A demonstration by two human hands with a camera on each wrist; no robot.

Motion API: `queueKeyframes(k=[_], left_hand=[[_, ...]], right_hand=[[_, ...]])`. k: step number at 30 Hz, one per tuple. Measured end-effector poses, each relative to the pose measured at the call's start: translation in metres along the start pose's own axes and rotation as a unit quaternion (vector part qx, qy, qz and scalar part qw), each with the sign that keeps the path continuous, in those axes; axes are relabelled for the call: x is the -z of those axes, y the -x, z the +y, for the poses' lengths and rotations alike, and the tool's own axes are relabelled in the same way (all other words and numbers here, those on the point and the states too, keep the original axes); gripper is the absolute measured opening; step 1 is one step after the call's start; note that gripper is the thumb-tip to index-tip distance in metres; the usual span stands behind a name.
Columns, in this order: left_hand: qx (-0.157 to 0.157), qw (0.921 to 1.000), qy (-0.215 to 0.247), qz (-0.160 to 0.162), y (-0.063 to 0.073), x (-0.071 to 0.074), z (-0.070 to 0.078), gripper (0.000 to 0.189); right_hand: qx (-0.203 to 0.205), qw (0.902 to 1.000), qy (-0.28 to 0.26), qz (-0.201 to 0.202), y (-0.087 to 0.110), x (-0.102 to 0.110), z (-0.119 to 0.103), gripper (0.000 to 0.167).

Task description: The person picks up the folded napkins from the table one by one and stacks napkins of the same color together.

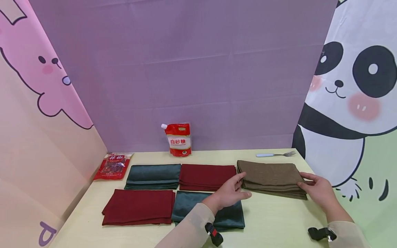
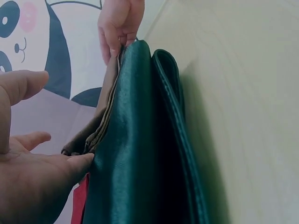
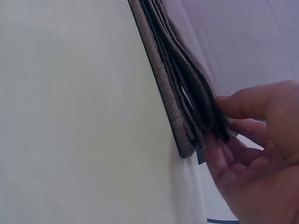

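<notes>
A folded brown cloth point(image 1: 268, 174) lies in layers on the right part of the table. At its right edge my right hand point(image 1: 319, 193) pinches the layers; the right wrist view shows the thumb on the upper face and the fingers at the folded ends of the brown cloth point(image 3: 173, 70). My left hand point(image 1: 227, 194) reaches to the left edge of that cloth, fingertips right at its side, thumb spread away. Beneath the left wrist lies a folded dark teal cloth point(image 1: 229, 215), partly hidden by the arm. A folded dark red cloth point(image 1: 206, 175) lies just left of the brown one.
Another teal cloth point(image 1: 153, 175) and a larger red cloth point(image 1: 139, 206) lie folded on the left. Behind them stand a red-and-white pouch point(image 1: 180, 141) and a red packet point(image 1: 114, 167). A fork point(image 1: 276, 154) lies at the table's back right. Printed curtains enclose the table.
</notes>
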State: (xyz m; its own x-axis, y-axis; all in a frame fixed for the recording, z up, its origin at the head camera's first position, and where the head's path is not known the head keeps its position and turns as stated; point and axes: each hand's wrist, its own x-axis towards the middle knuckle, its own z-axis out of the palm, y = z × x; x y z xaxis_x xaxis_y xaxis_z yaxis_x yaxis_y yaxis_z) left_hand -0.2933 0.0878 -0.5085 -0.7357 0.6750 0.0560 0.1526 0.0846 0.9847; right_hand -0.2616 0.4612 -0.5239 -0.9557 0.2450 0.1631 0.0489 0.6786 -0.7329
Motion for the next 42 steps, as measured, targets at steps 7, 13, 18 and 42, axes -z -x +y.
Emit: queueKeyframes(k=[7,13,18,42], left_hand=[[0.007,1.0,-0.001,0.001,-0.001,0.0,-0.002,0.079],[0.01,0.9999,0.003,-0.002,-0.002,-0.001,-0.003,0.079],[0.006,1.0,-0.001,-0.001,-0.001,0.0,-0.002,0.079],[-0.066,0.9871,-0.121,0.081,0.016,0.012,0.006,0.057]], right_hand=[[0.053,0.9933,0.081,-0.062,-0.002,0.003,-0.002,0.057],[0.059,0.9914,0.076,-0.088,-0.001,0.003,-0.007,0.057],[0.049,0.9921,0.062,-0.097,0.0,0.004,-0.01,0.059],[0.089,0.9958,0.013,-0.019,0.022,-0.015,-0.061,0.047]])
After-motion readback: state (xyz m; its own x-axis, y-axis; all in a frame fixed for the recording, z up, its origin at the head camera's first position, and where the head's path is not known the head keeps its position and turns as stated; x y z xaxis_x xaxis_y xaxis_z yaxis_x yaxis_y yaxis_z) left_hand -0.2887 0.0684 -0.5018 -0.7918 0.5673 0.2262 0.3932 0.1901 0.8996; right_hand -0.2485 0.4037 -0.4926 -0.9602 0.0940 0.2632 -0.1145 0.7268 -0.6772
